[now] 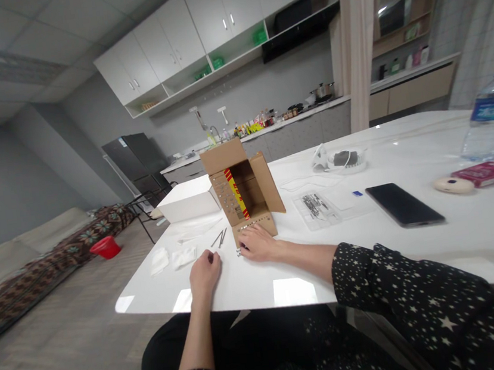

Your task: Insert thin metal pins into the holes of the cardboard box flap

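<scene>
An open brown cardboard box (248,191) lies on its side on the white table (461,243), with a red and yellow strip inside. My right hand (258,243) rests palm down just in front of the box's lower flap, fingers over a row of small metal parts at the flap's edge. My left hand (204,273) sits on the table near the front edge, fingers curled into a loose fist with nothing visible in it. Two thin metal rods (220,237) lie between my left hand and the box.
A white box (188,203) stands left of the cardboard box, with small white wrappers (172,259) in front. A clear bag of parts (317,207), black phone (405,204), red packet (487,173), water bottle (493,113) lie to the right.
</scene>
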`<state>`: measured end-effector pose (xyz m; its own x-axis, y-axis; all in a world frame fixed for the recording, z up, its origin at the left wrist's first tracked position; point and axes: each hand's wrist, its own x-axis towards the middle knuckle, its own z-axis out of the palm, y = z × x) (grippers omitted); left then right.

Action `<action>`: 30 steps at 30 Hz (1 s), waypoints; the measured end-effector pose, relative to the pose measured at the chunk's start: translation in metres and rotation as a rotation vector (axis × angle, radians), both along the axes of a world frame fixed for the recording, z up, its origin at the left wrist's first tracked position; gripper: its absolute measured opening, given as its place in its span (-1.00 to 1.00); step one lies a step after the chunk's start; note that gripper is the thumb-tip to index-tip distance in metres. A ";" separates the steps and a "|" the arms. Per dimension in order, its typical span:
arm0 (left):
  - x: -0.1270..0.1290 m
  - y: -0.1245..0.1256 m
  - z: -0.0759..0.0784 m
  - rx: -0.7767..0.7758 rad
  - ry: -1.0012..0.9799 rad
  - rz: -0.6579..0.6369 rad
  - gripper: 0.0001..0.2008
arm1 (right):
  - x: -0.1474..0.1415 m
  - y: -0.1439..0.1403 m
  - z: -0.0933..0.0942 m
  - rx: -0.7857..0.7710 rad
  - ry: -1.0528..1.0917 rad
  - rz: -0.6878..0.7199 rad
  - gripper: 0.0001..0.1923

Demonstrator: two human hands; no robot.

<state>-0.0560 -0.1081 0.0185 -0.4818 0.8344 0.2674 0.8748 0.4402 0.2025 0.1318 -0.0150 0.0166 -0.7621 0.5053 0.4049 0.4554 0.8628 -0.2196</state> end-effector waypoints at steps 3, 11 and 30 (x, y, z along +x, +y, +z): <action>-0.001 0.000 -0.001 -0.001 0.009 -0.001 -0.71 | 0.000 -0.001 0.002 -0.006 -0.008 -0.002 -0.84; 0.000 0.001 -0.001 -0.008 0.003 0.012 -0.70 | -0.001 -0.001 0.000 -0.007 -0.021 -0.013 -0.84; 0.002 0.000 0.001 -0.006 0.002 0.006 -0.71 | 0.002 -0.006 0.005 -0.010 -0.024 0.018 -0.83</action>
